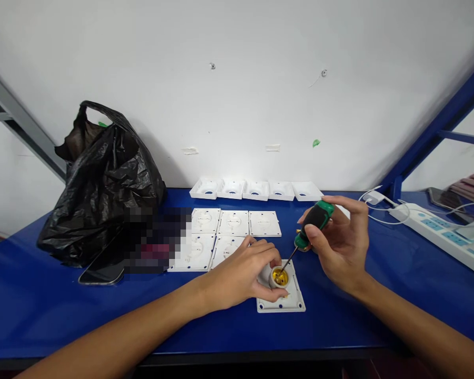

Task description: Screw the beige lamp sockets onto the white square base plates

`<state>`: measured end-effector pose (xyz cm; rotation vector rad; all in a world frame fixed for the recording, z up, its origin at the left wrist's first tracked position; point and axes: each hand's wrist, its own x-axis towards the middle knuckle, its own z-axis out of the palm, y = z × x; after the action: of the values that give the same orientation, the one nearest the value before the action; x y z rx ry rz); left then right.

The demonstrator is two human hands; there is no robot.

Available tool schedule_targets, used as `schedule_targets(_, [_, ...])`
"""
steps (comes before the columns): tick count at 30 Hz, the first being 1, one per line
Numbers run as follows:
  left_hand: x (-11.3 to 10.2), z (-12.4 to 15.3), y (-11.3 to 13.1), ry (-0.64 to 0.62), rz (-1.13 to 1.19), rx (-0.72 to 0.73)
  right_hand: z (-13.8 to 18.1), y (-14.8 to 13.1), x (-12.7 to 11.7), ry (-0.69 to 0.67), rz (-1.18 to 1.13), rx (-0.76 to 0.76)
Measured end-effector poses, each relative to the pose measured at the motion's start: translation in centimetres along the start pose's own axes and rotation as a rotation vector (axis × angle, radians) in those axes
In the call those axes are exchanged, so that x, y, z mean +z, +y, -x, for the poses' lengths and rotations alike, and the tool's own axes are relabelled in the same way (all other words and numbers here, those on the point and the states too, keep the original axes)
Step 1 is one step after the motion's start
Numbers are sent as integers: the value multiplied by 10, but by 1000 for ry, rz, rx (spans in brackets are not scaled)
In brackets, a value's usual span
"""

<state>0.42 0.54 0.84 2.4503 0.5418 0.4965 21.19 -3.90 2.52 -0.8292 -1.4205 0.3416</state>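
My left hand [243,271] is closed around a white lamp socket with a brass inside [279,276], which stands on a square white base plate [281,303] on the blue table [359,316]. My right hand [342,245] grips a screwdriver with a green and black handle [314,222]. Its thin shaft slants down and left, with the tip inside the brass socket.
Several flat white plates [233,223] lie in two rows behind my left hand. A row of shallow white trays [256,190] sits by the wall. At the left are a black plastic bag [102,179] and a dark phone [102,271]. A white power strip with cables [438,229] lies at the right.
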Motion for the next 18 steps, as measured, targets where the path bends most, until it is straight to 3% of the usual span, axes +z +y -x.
schedule_targets(9, [3,1,6,49,-215,40,5,5,1,-22,50,-6])
schedule_targets(18, [11,-3,5,88,-229,25,7,5,2,31,119,-105])
